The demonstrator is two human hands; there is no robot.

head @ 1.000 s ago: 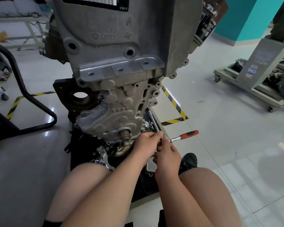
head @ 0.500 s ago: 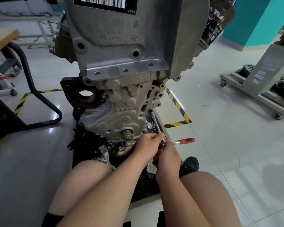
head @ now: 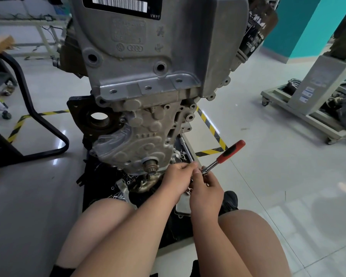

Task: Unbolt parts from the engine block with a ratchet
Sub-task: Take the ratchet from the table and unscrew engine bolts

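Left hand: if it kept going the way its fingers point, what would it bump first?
The left hand would almost at once meet the head of the red-handled steel ratchet held by the right hand, though depth is unclear.

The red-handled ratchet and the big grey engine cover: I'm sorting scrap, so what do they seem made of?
Red-handled ratchet: shiny shank, likely chromed steel; matte red-and-black grip, probably plastic or rubber. Big grey engine cover: dull, grainy surface with raised logos, probably cast aluminium, though the alloy can't be told.
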